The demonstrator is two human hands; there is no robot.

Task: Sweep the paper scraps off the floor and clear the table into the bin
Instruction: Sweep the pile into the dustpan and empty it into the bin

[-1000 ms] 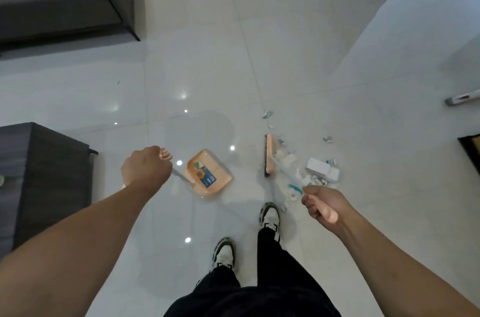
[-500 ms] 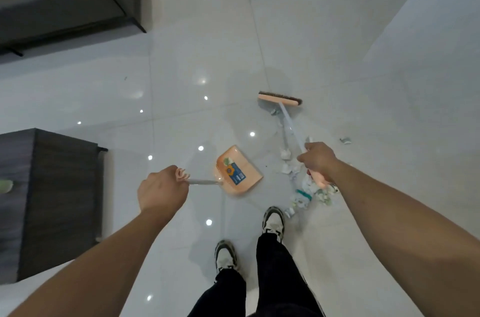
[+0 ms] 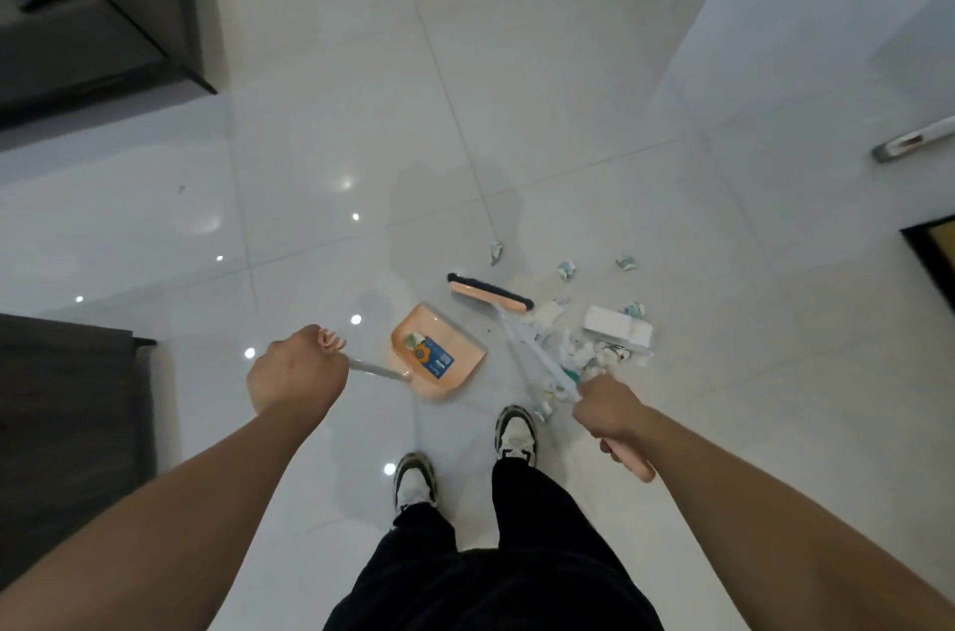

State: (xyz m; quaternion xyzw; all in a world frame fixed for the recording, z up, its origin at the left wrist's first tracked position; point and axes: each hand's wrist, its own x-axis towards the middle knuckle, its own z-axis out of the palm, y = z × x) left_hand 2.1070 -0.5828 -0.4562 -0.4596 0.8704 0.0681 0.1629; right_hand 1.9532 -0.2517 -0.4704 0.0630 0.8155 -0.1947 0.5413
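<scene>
Two hands are busy. Left hand [image 3: 297, 372] grips the dustpan [image 3: 438, 351] handle tight; the pan sits on the floor w/ its open mouth toward the broom. Right hand [image 3: 610, 410] is wrapped round the broom [image 3: 490, 295] stick. Paper scraps [image 3: 584, 351] lie in a pile just right of the stick — pan is on the left. So the brush head, lying across, likely needs to go past the pile & pull left into the pan.

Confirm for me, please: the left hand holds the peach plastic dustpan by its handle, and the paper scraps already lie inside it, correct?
Not quite. The head view shows the left hand holding the peach plastic dustpan by its handle, but the paper scraps lie on the white tiled floor to its right, beside the peach broom held by the right hand.
</scene>
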